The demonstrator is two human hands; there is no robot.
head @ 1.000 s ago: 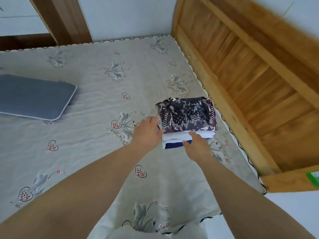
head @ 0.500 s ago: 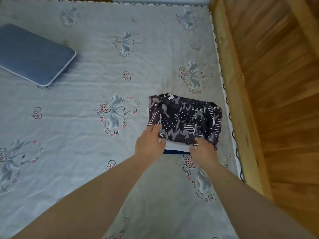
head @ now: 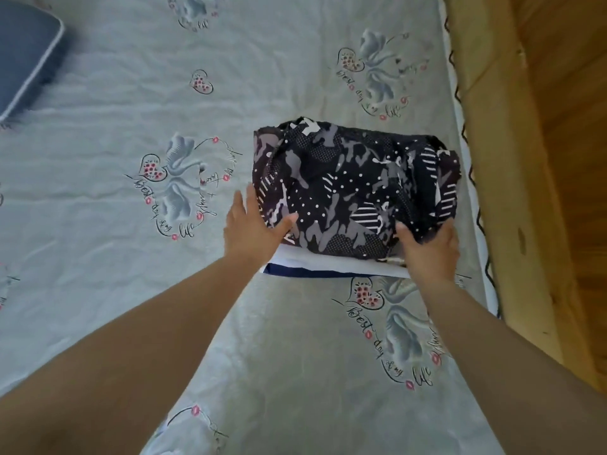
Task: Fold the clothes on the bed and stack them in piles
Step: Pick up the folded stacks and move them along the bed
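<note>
From the head view, looking down over both bare forearms, a small pile of folded clothes sits on the bed [head: 98, 103] near its right edge, close beside the wooden bed frame [head: 512, 192]. On top lies a dark patterned garment [head: 354, 188] — black with grey shapes, white dots and stripes — over a white folded piece [head: 328, 261], with a navy layer [head: 305, 273] showing at the very bottom. The left hand [head: 253, 228] rests against the pile's near left corner, its grip spread, fingers straight along the side and thumb lying on the patterned cloth. The right hand [head: 430, 251] is at the near right corner, its grip curled round a bunched edge of the dark garment. A blue cushion [head: 26, 57] with pale piping lies well apart at the upper left — the sheet itself is pale grey, printed with hearts and script.
</note>
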